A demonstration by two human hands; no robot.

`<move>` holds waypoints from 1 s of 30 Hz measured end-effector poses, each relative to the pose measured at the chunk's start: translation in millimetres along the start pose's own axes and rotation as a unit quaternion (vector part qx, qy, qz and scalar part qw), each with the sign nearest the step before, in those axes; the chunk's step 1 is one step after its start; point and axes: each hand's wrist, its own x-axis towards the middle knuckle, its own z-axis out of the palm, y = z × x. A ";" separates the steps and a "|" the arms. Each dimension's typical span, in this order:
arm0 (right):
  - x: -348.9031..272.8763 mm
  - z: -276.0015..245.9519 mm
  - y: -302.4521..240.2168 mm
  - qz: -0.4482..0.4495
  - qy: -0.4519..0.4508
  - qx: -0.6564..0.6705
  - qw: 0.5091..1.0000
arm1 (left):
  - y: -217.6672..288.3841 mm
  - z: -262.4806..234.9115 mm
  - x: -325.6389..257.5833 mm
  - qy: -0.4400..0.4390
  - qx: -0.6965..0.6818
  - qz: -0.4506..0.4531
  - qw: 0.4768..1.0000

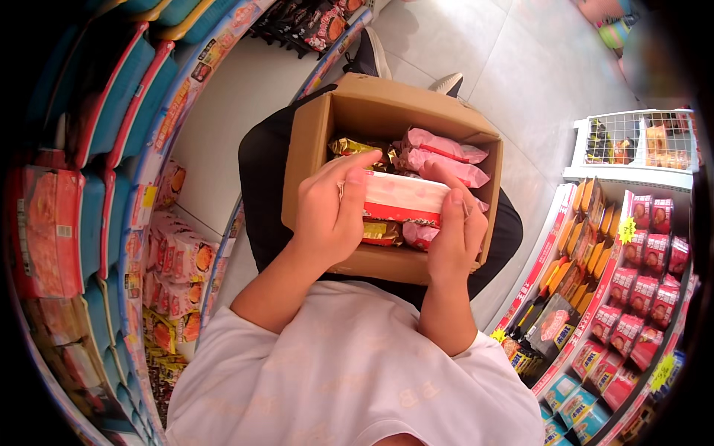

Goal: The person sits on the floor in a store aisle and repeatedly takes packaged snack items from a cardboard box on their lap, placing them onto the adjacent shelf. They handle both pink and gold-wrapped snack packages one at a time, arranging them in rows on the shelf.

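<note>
Red-and-white packet (401,199) is held at its ends between left hand (325,207) and right hand (455,229), open carton (306,145) below grip; probably light, slick, crushable, best pinched gently end-to-end.

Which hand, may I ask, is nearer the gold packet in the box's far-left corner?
Left: the left hand is close to the gold packet; the right hand is farther, to its right.

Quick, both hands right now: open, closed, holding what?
Left hand: closed on the packet's left end.
Right hand: closed on the same packet's right end.
</note>
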 end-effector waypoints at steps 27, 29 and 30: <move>-38.5 121.0 8.8 0.113 -0.446 0.075 0.885 | -0.4 -192.3 -136.0 0.270 -0.271 -0.408 0.829; -36.1 125.9 6.4 0.108 -0.440 0.061 0.890 | 5.0 -203.9 -146.8 0.226 -0.261 -0.409 0.845; -35.0 127.6 6.4 0.107 -0.445 0.058 0.887 | 4.8 -211.6 -151.7 0.192 -0.270 -0.409 0.851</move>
